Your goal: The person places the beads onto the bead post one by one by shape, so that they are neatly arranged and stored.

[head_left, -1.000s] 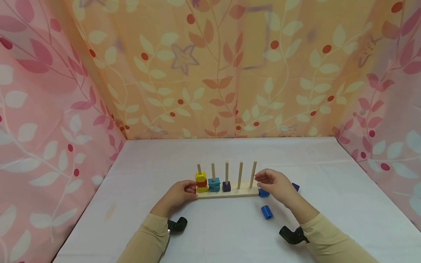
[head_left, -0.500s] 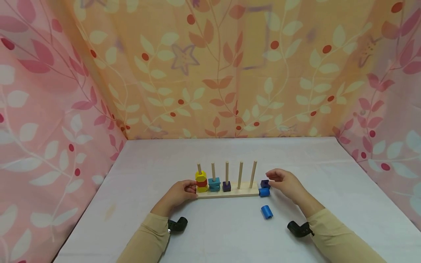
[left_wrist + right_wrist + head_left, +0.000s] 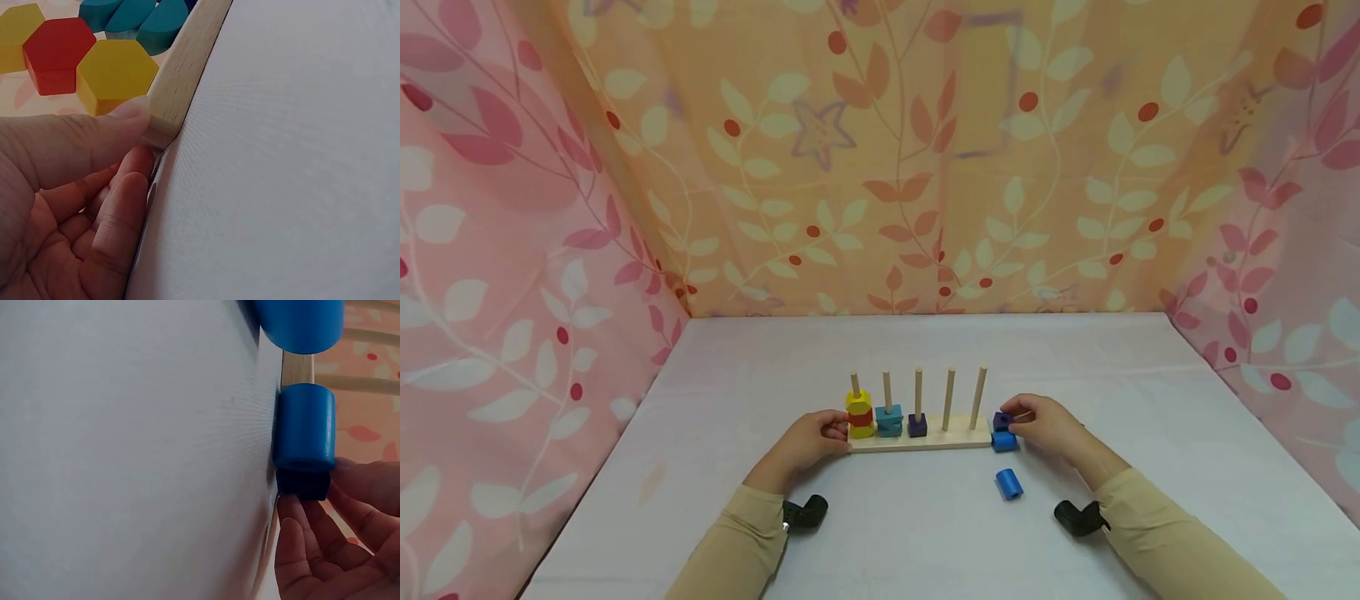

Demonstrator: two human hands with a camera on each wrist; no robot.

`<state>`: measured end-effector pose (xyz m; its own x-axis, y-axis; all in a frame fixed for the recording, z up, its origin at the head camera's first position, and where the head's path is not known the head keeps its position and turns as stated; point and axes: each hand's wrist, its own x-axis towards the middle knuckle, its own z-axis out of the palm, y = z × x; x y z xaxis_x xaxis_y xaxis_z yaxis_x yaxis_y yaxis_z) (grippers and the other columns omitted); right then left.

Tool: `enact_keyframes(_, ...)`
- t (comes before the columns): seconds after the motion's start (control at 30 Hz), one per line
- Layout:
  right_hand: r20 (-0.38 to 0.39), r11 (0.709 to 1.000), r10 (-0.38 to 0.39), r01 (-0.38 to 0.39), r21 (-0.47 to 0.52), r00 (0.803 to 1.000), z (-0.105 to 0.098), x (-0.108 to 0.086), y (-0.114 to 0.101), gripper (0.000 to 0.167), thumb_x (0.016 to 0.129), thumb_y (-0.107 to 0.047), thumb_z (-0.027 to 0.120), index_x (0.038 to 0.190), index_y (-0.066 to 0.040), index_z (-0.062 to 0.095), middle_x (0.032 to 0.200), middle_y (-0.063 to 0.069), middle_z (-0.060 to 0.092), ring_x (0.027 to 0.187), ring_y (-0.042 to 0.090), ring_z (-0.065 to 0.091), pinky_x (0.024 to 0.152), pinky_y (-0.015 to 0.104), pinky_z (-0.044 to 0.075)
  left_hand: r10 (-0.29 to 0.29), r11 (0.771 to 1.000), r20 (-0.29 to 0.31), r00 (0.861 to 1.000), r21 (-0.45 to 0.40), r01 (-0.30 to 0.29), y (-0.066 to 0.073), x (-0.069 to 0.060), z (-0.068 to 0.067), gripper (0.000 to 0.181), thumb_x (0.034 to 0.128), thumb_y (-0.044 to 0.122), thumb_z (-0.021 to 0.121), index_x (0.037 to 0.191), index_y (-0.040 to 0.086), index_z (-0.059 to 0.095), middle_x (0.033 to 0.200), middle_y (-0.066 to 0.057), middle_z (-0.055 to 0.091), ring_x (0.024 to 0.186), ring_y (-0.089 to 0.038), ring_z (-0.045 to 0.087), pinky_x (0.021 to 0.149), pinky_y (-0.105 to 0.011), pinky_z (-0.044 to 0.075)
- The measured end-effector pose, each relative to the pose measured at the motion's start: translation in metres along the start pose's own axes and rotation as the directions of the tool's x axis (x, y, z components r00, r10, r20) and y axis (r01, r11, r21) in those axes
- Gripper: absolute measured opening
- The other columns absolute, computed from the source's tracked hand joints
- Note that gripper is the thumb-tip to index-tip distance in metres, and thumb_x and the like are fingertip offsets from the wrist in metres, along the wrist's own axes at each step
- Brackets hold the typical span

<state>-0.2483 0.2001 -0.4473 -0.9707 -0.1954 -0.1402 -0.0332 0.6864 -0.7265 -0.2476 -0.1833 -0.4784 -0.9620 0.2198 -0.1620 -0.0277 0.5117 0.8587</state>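
My left hand pinches the left end of a pale wooden peg base, thumb on top and fingers at the side. On its leftmost peg are yellow hexagon blocks with a red hexagon block between them. Teal blocks sit on the second peg and a purple block on the third. My right hand has thumb and fingers around another small dark purple block beyond the base's right end. A blue cylinder lies between that block and the base.
A second blue cylinder lies on the white tabletop, nearer to me. The two rightmost pegs stand upright and bare. Patterned cloth closes off the back and both sides.
My right hand has drawn right from the base's end, uncovering a purple block, then come back slightly to take hold of it. A purple block farther right is now hidden. My left hand stays put.
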Motion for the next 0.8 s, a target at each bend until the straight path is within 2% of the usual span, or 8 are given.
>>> enact_keyframes(0.3,0.015,0.999,0.029,-0.028,-0.044,0.999,0.001,0.005,-0.001,0.024,0.081,-0.004,0.065,0.105,-0.007,0.062,0.100,0.008,0.061,0.089,0.022,0.055,0.079,0.042,0.045,-0.006,1.000,-0.003,1.000,-0.026,0.006,0.000,0.000,-0.001,0.044,0.0740,0.009,0.075,0.114,0.004,0.058,0.091,-0.003,0.059,0.081,-0.015,0.055,0.075,-0.027,0.048)
enact_keyframes(0.5,-0.003,0.997,0.008,-0.008,-0.070,1.000,-0.001,0.005,0.000,0.024,0.082,-0.009,0.065,0.106,-0.006,0.062,0.099,0.009,0.062,0.088,0.023,0.056,0.076,0.040,0.046,-0.010,1.000,-0.003,1.000,-0.029,0.010,0.000,0.000,0.001,0.043,0.0742,0.009,0.075,0.114,0.004,0.058,0.092,-0.003,0.059,0.081,-0.015,0.055,0.075,-0.027,0.048)
enact_keyframes(0.63,-0.024,0.999,0.006,-0.007,-0.039,1.000,-0.006,0.002,-0.004,0.025,0.084,-0.010,0.064,0.109,-0.005,0.061,0.102,0.011,0.062,0.091,0.024,0.056,0.073,0.037,0.048,-0.013,0.999,0.004,1.000,-0.034,0.013,0.001,0.000,0.001,0.043,0.0743,0.009,0.075,0.113,0.004,0.058,0.092,-0.003,0.059,0.082,-0.015,0.055,0.075,-0.028,0.048)
enact_keyframes(0.8,-0.072,0.999,-0.034,0.035,0.017,0.997,-0.020,-0.002,-0.015,0.028,0.085,-0.012,0.062,0.112,-0.003,0.059,0.107,0.016,0.060,0.095,0.028,0.057,0.074,0.036,0.048,-0.016,1.000,0.003,1.000,-0.021,0.016,0.002,-0.001,0.000,0.043,0.0747,0.011,0.074,0.114,0.005,0.058,0.092,-0.002,0.059,0.082,-0.015,0.055,0.076,-0.028,0.048)
